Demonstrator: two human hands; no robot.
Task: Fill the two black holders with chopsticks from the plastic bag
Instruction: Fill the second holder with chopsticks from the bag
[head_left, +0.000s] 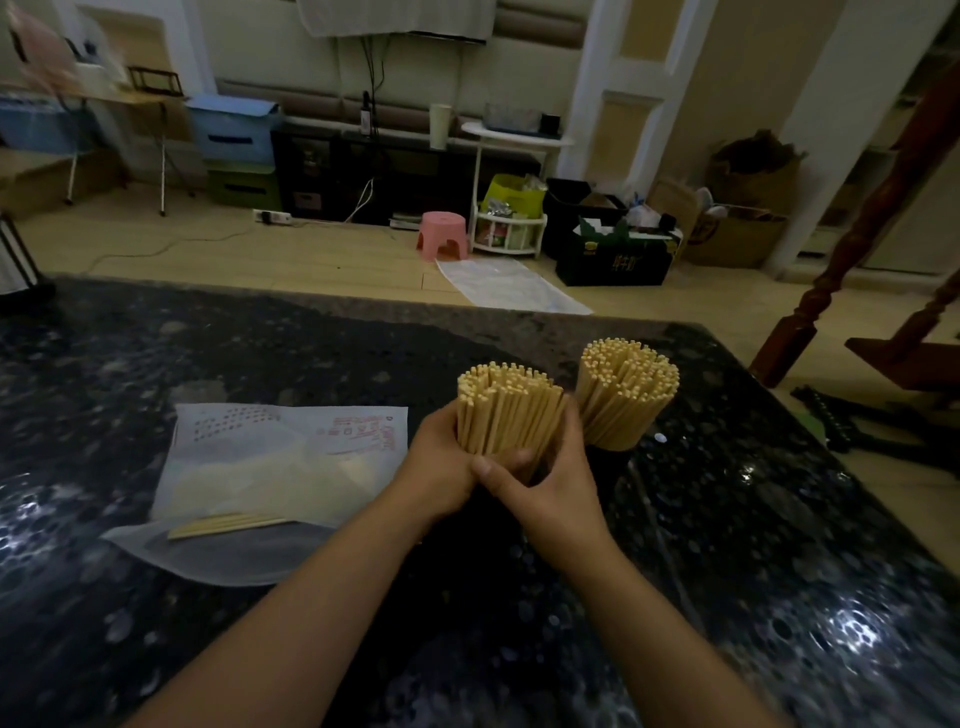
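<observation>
A thick upright bundle of pale wooden chopsticks (506, 410) stands in the middle of the dark table. My left hand (441, 467) wraps its left side and my right hand (550, 483) its right side, fingers meeting in front. The black holder under this bundle is hidden by my hands. To the right, a second bundle of chopsticks (623, 389) fills the other black holder (615, 451), of which only a dark base shows. The plastic bag (260, 478) lies flat at the left, with a few loose chopsticks (228, 525) at its near end.
The dark speckled stone table (753, 597) reaches a far edge just beyond the bundles. Behind it on the floor are a pink stool (441, 234), a plastic sheet (511, 286), boxes and a wooden stair post (852, 244) at the right.
</observation>
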